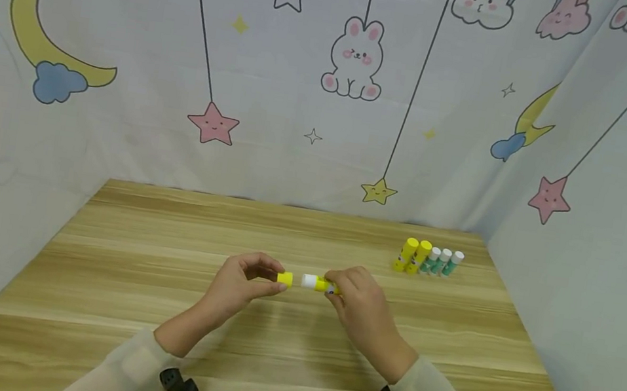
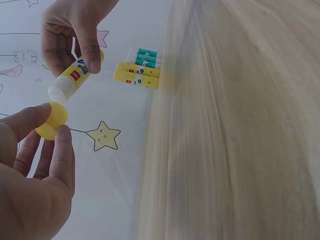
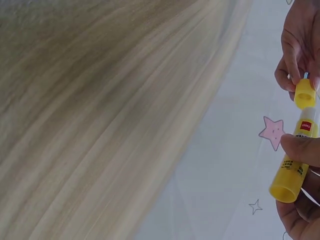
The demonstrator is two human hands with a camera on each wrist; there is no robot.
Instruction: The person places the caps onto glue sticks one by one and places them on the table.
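Observation:
Between thumb and fingers, my left hand (image 1: 245, 279) pinches a yellow cap (image 1: 285, 278); in the right wrist view the cap's (image 3: 305, 94) open end faces the glue stick. My right hand (image 1: 362, 301) grips a yellow glue stick (image 1: 323, 284) by its body, its white end pointing left at the cap. A small gap separates cap and stick in the head view. The glue stick's (image 2: 75, 77) printed label and bare white top show in the left wrist view. Both hands are held over the middle of the table.
At the table's (image 1: 196, 226) back right stand two yellow glue sticks (image 1: 416, 256) beside several smaller green ones with white caps (image 1: 443, 263), in a row. A white printed curtain (image 1: 270, 163) closes off the back and both sides.

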